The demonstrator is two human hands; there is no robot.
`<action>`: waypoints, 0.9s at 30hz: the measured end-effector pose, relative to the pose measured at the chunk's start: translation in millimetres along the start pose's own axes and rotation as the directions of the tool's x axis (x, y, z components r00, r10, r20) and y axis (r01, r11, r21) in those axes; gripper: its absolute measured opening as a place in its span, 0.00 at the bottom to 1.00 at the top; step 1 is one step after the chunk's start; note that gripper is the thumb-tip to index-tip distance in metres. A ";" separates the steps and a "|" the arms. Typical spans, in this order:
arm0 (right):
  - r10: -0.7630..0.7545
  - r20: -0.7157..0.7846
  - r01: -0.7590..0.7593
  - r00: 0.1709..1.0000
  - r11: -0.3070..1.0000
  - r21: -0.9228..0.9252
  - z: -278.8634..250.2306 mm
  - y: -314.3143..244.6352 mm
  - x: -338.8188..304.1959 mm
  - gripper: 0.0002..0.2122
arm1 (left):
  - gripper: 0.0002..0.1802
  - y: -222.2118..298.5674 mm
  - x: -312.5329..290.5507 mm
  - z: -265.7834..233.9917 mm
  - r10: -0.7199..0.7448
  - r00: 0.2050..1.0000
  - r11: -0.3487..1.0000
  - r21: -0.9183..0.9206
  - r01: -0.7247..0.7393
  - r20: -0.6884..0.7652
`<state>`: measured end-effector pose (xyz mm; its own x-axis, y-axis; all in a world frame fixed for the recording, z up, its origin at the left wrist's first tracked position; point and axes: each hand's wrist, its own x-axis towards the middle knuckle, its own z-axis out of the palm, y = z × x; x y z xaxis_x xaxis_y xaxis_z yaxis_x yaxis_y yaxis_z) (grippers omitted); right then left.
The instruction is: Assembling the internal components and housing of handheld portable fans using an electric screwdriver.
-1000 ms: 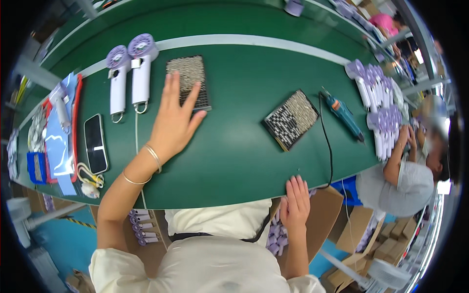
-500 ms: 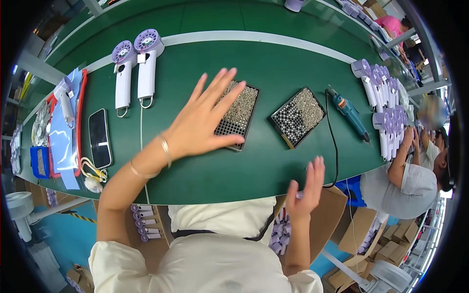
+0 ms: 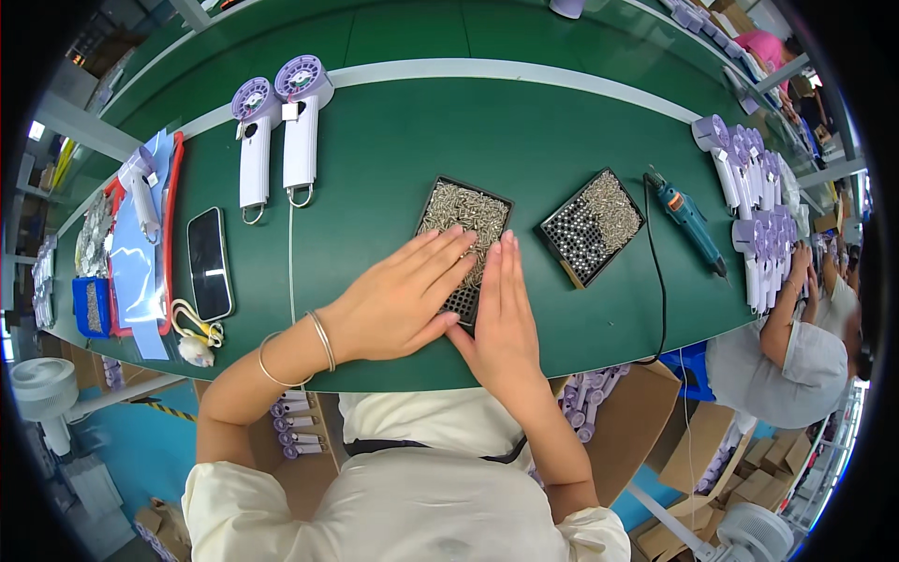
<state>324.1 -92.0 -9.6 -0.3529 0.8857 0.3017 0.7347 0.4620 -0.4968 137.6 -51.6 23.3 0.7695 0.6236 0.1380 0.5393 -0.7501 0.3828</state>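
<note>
A black perforated tray (image 3: 510, 214) of small silvery screws (image 3: 465, 201) lies on the green tabletop in front of me. My left hand (image 3: 403, 295) reaches over its near left part, fingers straight and together, tips on or just above the screws. Along the tray's near right side is my right hand (image 3: 504, 323), its fingers also stretched out. The two thumbs almost meet at the near edge. Neither hand grips anything. Part of the hole grid shows between them, and the near left corner is hidden. A second screw tray (image 3: 592, 228) sits tilted to the right.
An electric screwdriver (image 3: 688, 220) with a black cord lies right of the trays. White-and-purple handheld fans (image 3: 300, 140) are at the back left, with more fans (image 3: 763, 244) grouped at the right edge. A phone (image 3: 210, 262) and a red-rimmed tray (image 3: 176, 215) are left. A co-worker (image 3: 777, 356) sits right.
My left hand has drawn back toward me, and my right hand has come up from the table edge to the tray. The screw tray has slid nearer. The view has shifted slightly.
</note>
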 end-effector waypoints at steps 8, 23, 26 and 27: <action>0.009 -0.023 -0.008 1.000 0.999 0.031 -0.4 -1.3 0.1 0.46 | 0.32 -4.0 -0.1 -8.9 0.033 0.991 0.992 -0.116 -0.049 -0.133; -0.045 0.032 0.034 0.998 0.960 0.279 -48.8 18.4 47.2 0.38 | 0.52 16.6 -5.5 3.7 -0.169 0.968 0.985 -0.072 0.158 -0.187; -0.121 0.036 0.116 0.992 0.987 0.110 -36.9 30.8 87.0 0.29 | 0.59 32.4 -5.1 19.1 -0.296 0.933 0.952 0.013 0.305 -0.204; -0.146 0.045 0.141 0.988 0.985 0.096 -25.7 34.7 96.1 0.26 | 0.59 31.1 -5.2 22.0 -0.321 0.925 0.937 0.070 0.341 -0.203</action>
<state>330.6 7.9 23.1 -0.4819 0.8101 0.3338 0.6184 0.5844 -0.5253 157.9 -82.9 14.5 0.4692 0.8624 0.1903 0.7919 -0.5062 0.3416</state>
